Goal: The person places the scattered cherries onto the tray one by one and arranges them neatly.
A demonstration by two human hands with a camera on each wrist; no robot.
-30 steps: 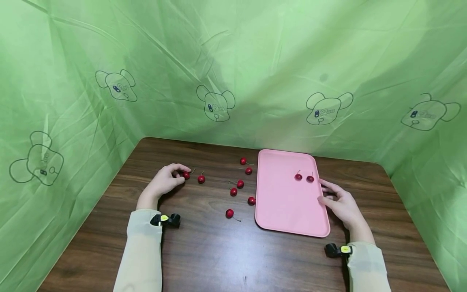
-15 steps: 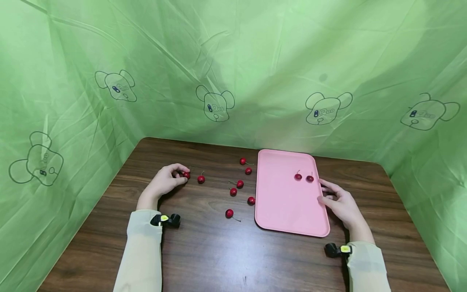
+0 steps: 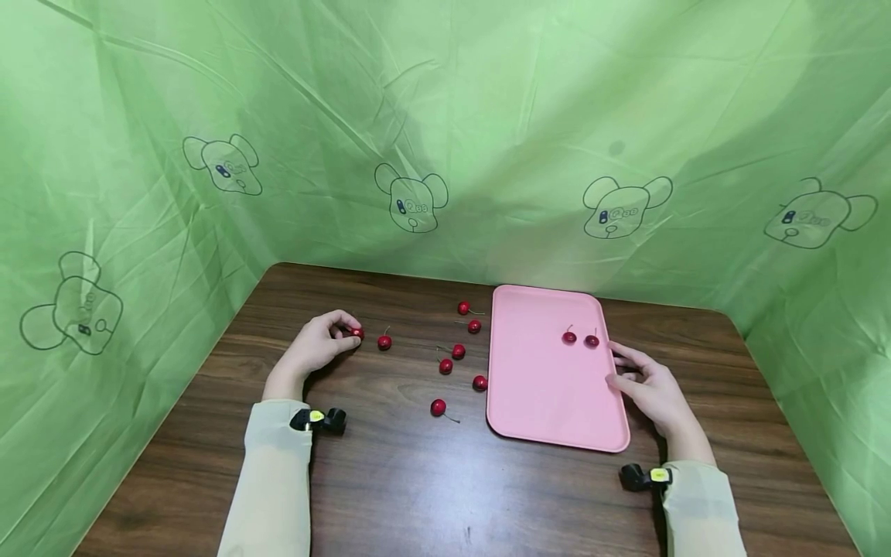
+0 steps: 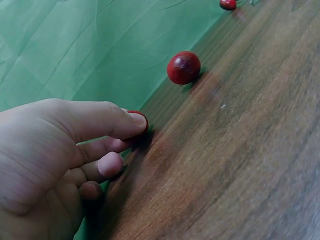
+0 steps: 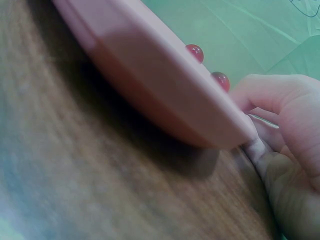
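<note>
Red and round, the cherry [image 3: 357, 333] lay on the wooden table [image 3: 390, 487] at the very tips of the left hand [image 3: 315, 346], on the side away from the wrist. The left wrist view showed the forefinger [image 4: 107, 121] curled over the top of that cherry [image 4: 140, 120], with the thumb hidden, so a full pinch could not be confirmed; the remaining fingers were tucked under the palm. A round fruit has no long axis, and its stem was not visible. A second cherry [image 3: 384, 341] sat just beyond it, apart, toward the pink tray [image 3: 543, 387].

The left hand was clearly the nearer one. The right hand [image 3: 650, 391] rested at the tray's right edge, well apart from the loose fruit, with its fingers loosely curled against the rim [image 5: 250, 135]. Two cherries [image 3: 581, 338] lay inside the tray near that hand.

No brand or readable writing appeared; the green cloth backdrop [image 3: 445, 116] carried only outline cartoon animal heads [image 3: 412, 201].
</note>
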